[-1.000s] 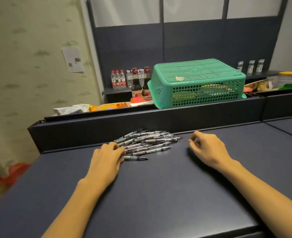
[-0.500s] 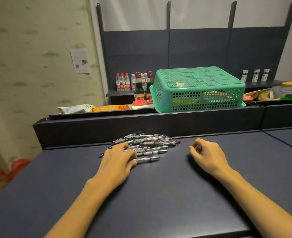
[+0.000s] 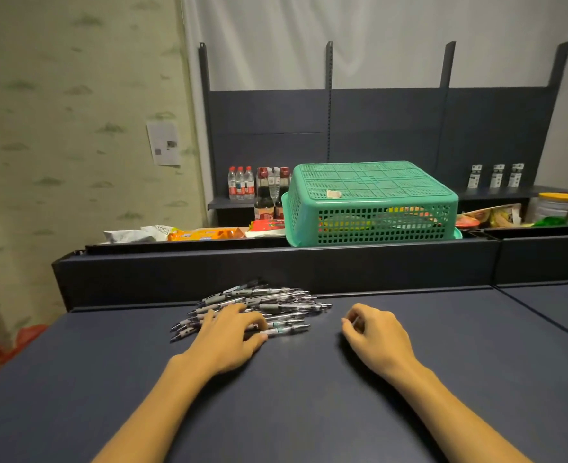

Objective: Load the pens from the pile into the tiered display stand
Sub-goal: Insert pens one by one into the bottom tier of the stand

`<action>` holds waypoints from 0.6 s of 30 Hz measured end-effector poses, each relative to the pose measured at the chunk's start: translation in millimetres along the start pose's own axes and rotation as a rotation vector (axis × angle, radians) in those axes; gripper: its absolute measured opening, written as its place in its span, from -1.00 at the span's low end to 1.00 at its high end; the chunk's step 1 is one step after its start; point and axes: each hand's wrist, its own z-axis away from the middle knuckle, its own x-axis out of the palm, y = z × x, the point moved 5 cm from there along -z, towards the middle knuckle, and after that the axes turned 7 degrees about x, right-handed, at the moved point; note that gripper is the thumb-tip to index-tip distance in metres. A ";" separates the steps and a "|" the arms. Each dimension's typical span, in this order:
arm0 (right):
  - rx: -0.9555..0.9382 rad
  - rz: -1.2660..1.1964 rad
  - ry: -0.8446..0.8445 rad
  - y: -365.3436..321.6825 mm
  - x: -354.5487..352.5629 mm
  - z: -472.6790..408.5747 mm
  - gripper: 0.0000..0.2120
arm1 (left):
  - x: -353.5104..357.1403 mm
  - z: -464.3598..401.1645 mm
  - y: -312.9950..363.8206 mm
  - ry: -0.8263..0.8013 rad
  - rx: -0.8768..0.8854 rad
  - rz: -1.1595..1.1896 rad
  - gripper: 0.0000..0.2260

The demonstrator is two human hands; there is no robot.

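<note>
A pile of several grey-and-clear pens (image 3: 276, 300) lies on the dark blue tabletop (image 3: 292, 396) near its back edge. My left hand (image 3: 226, 339) lies on the near left side of the pile, fingers curled over the pens. Its thumb and index finger close on the nearest pen (image 3: 286, 330). My right hand (image 3: 376, 339) rests on the table to the right of the pile, apart from it, fingers loosely curled and holding nothing. No tiered display stand is in view.
A dark raised ledge (image 3: 276, 265) runs behind the pile. Beyond it sit an upturned green plastic basket (image 3: 369, 202), bottles (image 3: 241, 182), snack packets (image 3: 202, 233) and small bottles (image 3: 496, 175) on a shelf. The wall stands at left.
My left hand has slid forward and right, further onto the pile. The right hand has barely moved. The view has tilted upward.
</note>
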 end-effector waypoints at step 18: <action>0.029 -0.025 -0.026 4.2 1.7 -9.4 -0.88 | -2.8 12.5 -14.4 0.121 -0.059 -0.013 -0.43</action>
